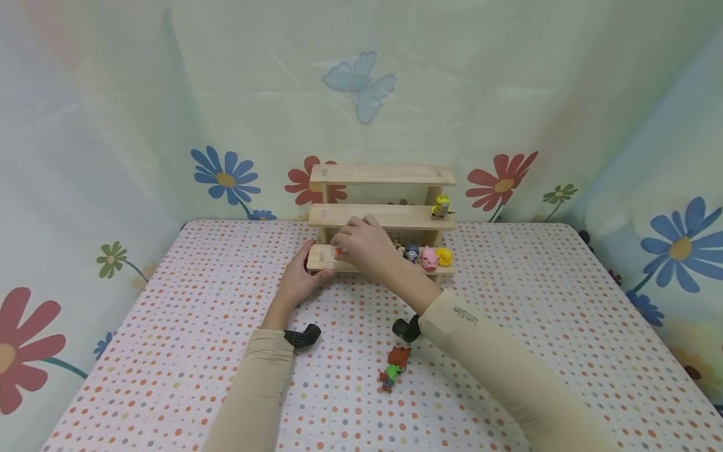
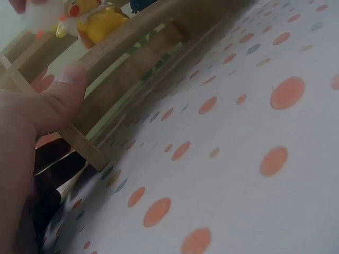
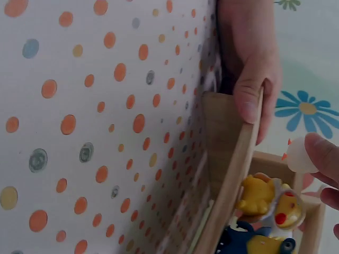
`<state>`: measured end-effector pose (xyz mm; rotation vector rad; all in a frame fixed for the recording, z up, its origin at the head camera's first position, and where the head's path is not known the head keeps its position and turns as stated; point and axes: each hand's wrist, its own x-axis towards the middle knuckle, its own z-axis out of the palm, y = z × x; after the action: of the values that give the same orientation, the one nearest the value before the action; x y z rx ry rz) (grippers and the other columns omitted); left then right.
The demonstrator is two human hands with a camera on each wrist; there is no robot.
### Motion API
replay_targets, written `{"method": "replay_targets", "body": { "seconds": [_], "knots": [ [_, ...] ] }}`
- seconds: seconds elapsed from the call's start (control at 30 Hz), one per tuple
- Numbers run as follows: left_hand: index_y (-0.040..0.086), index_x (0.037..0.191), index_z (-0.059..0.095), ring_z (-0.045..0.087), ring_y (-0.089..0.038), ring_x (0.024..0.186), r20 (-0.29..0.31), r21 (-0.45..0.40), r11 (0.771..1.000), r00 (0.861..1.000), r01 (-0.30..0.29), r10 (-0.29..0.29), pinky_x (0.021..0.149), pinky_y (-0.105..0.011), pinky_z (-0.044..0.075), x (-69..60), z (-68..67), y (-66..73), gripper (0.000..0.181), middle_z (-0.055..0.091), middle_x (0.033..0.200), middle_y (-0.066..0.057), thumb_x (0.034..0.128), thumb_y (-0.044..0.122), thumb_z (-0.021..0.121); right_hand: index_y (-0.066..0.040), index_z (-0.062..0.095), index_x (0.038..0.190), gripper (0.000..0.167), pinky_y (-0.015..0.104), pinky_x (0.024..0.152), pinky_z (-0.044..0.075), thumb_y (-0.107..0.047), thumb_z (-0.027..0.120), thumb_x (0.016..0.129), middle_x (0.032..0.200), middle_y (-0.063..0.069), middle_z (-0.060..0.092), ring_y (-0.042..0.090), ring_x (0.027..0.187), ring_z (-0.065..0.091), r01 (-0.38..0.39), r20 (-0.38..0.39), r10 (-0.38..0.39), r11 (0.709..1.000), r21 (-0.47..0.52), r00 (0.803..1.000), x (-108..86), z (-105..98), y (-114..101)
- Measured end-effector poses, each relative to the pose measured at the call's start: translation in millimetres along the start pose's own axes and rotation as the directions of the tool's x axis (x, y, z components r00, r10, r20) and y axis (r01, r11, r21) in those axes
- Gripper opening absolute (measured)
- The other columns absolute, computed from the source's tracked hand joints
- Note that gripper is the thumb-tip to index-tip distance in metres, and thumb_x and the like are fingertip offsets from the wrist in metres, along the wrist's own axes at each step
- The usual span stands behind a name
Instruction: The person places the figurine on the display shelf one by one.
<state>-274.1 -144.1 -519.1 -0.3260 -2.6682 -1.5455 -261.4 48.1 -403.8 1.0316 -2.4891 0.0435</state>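
A small white toy figure with orange bits point(image 3: 300, 156) is pinched between the thumb and fingers of my right hand point(image 1: 367, 248), above the left part of the bottom step of a wooden tiered shelf point(image 1: 381, 216). My left hand point(image 1: 299, 276) grips that step's left end, its thumb lying on the front edge in the left wrist view. Beside the white figure is a yellow figure with red cheeks point(image 2: 100, 24). Farther right on the step are a dark blue hooded figure point(image 1: 412, 253), a pink pig point(image 1: 429, 258) and a yellow duck point(image 1: 445, 257).
A yellow figure with a helmet point(image 1: 441, 206) stands at the right end of the middle step. On the dotted tablecloth point(image 1: 339, 402), a figure with orange-red hair and a green top point(image 1: 394, 370) lies near my right forearm. A flowered curtain point(image 1: 271, 81) hangs behind the shelf.
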Motion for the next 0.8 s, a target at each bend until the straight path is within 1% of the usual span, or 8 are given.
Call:
{"method": "replay_targets", "body": {
  "seconds": [0.1, 0.23, 0.33, 0.6, 0.8],
  "knots": [
    [0.011, 0.148, 0.029, 0.046, -0.028, 0.13, -0.008, 0.006, 1.0, 1.0, 0.006, -0.006, 0.107, -0.047, 0.038, 1.3, 2.5, -0.2, 0.09, 0.046, 0.143, -0.012, 0.0781, 0.046, 0.075, -0.022, 0.074, 0.099, 0.023, 0.034, 0.086, 0.041, -0.035, 0.075, 0.081, 0.101, -0.008, 0.072, 0.015, 0.099, 0.058, -0.015, 0.036, 0.016, 1.0, -0.016, 0.999, 2.3, 7.5, 2.0],
    [0.011, 0.149, 0.029, 0.043, -0.028, 0.133, -0.011, 0.009, 1.0, 1.0, 0.017, -0.017, 0.109, -0.047, 0.036, 1.9, 3.6, 0.4, 0.092, 0.044, 0.145, -0.011, 0.0771, 0.047, 0.075, -0.023, 0.074, 0.099, 0.022, 0.036, 0.088, 0.041, -0.035, 0.075, 0.081, 0.101, -0.008, 0.072, 0.015, 0.099, 0.058, -0.027, 0.061, 0.029, 0.999, -0.027, 0.998, 3.5, 13.9, 4.2],
    [0.012, 0.149, 0.029, 0.04, -0.028, 0.135, -0.013, 0.01, 1.0, 1.0, 0.027, -0.027, 0.111, -0.047, 0.033, 1.7, 3.4, 1.3, 0.092, 0.042, 0.147, -0.011, 0.077, 0.046, 0.076, -0.024, 0.074, 0.1, 0.022, 0.036, 0.089, 0.041, -0.035, 0.075, 0.081, 0.102, -0.009, 0.072, 0.015, 0.1, 0.058, -0.03, 0.07, 0.032, 0.999, -0.035, 0.997, 4.6, 17.0, 5.5],
    [0.013, 0.149, 0.028, 0.039, -0.026, 0.136, -0.015, 0.009, 0.999, 0.999, 0.042, -0.042, 0.112, -0.045, 0.033, 1.8, 2.6, 0.6, 0.092, 0.041, 0.148, -0.01, 0.077, 0.045, 0.076, -0.025, 0.074, 0.102, 0.022, 0.038, 0.092, 0.04, -0.037, 0.072, 0.083, 0.101, -0.01, 0.072, 0.014, 0.102, 0.056, -0.015, 0.087, 0.02, 0.998, -0.061, 0.996, 8.1, 23.1, 7.2],
    [0.012, 0.15, 0.028, 0.042, -0.027, 0.134, -0.02, 0.001, 0.999, 0.999, 0.04, -0.04, 0.11, -0.046, 0.035, 2.2, 1.9, -2.0, 0.093, 0.043, 0.146, -0.01, 0.077, 0.046, 0.076, -0.026, 0.075, 0.1, 0.018, 0.04, 0.096, 0.038, -0.034, 0.072, 0.084, 0.098, -0.012, 0.072, 0.013, 0.102, 0.055, -0.001, 0.082, 0.006, 0.998, -0.068, 0.997, 10.6, 28.0, 7.7]
  ]
}}
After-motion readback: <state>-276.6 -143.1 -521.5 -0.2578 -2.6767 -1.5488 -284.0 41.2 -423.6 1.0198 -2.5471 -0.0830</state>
